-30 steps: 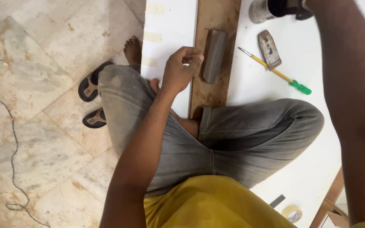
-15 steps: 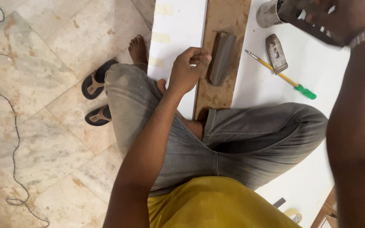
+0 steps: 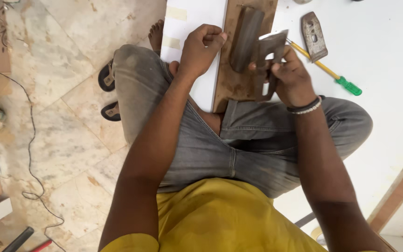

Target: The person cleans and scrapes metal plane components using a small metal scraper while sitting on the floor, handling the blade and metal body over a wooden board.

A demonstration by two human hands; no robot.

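Fingers of the right hand (image 3: 291, 77) grip a dark metal plane iron (image 3: 267, 51) just above the brown board (image 3: 233, 81); the left hand (image 3: 200, 49), curled shut, steadies the board's edge. Keeping that brace firm and the iron's angle steady looks wise.

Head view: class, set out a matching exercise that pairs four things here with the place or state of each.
Things:
1. Screwdriver
2. Metal blade
3. Sandals
4. Left hand

Places or states:
A. fist closed at the wooden board's left edge
B. on the marble floor beside the knee
C. gripped in the right hand
D. lying free on the white sheet

Pairs: 1-D, 2-C, 3-B, 4-A
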